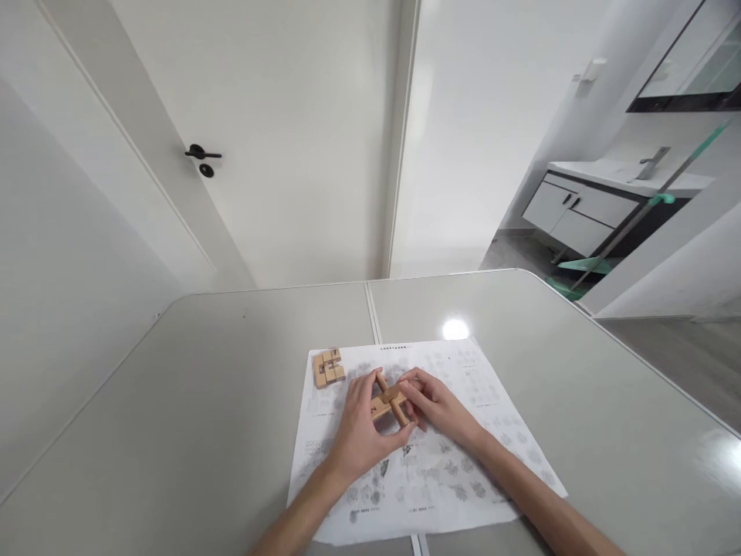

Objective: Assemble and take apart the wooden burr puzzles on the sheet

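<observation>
Well, on my remote feed the leftmost piece was a blocky wooden cluster (329, 368) on the far left corner of the printed sheet (333, 529), which lay across the pale surface (231, 432). Its parts sat close together with a small dark gap in the middle, and no hand touched it; I could not tell whether it was whole. Next came the left hand (363, 428), curled around the near side of the crossed wooden pieces (387, 396), thumb and fingers gripping them just above the sheet. Those pieces met at a centre, rounded bars crossing a flatter marked one, so I judged some joining to be in place there. Farther right, the right hand (434, 398) pinched their other side with its fingertips. With both hands closed on them, I took this part of the work as unfinished; how firmly the pieces interlocked, and how much fitting was left, I couldn't make out.
</observation>
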A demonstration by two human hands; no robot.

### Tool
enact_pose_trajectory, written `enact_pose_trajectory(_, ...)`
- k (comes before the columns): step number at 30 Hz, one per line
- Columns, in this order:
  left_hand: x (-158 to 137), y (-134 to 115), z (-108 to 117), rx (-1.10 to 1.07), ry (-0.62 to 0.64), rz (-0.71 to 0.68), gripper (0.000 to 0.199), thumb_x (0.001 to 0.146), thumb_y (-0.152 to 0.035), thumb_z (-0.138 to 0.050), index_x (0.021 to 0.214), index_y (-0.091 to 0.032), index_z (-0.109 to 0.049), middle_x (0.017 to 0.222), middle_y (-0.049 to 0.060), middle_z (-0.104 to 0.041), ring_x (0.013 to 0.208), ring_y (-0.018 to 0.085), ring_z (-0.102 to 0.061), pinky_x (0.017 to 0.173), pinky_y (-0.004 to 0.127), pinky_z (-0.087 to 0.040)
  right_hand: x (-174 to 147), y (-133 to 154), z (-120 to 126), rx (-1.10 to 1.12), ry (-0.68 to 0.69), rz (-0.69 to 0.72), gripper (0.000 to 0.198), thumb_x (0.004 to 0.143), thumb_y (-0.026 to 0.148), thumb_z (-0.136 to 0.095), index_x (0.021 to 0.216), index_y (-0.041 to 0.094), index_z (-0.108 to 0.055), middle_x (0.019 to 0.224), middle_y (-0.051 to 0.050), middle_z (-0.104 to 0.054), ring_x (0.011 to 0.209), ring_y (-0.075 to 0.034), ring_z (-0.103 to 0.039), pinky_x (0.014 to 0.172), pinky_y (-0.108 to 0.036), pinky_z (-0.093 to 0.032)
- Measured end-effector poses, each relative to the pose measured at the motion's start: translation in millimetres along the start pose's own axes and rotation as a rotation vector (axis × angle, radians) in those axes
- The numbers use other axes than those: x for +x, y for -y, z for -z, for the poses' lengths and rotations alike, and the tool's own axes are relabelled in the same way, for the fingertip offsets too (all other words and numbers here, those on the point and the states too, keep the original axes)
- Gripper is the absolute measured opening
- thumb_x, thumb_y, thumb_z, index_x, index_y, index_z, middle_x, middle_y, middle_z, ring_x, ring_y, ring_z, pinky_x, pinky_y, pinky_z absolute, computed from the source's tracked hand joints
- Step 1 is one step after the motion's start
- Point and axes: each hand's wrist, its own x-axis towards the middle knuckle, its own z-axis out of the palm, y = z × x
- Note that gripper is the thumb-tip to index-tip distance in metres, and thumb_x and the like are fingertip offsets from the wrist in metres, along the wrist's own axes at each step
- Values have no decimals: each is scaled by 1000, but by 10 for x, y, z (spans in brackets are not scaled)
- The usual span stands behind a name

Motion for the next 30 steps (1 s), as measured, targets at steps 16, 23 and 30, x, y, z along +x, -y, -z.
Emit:
enact_pose_trajectory(16, -57, -36, 57, -4, -41, -123, 92, 70, -39, -89, 150, -34, -42, 145, 11, -55, 134, 36, -53, 110, 54, -46, -27, -52, 75, 291, 213, -45, 37, 99, 52, -66, 115, 19, -59, 66, 3, -64, 50, -11, -56, 48, -23, -42)
enact_pose_trajectory(23, -76, -13, 71, -221, -11, -170, 88, 86, -54, -75, 158, -30, -31, 151, 14, -51, 132, 35, -54, 110, 53, -45, -71, -88, 110, 491, 222, -129, 34, 92, 46, -77, 100, 20, -57, 59, 7, -57, 42, -6, -43, 44, -20, -32)
enact_pose_trajectory(30, -52, -23, 52, -137, -133, -182, 26, 103, -36, -55, 126, -26, -60, 103, 6, -68, 91, 21, -63, 85, 38, -52, -75, -66, 159, 594, 67, -127, 37, 86, 46, -83, 91, 21, -56, 56, 9, -48, 42, -5, -30, 41, -22, -22)
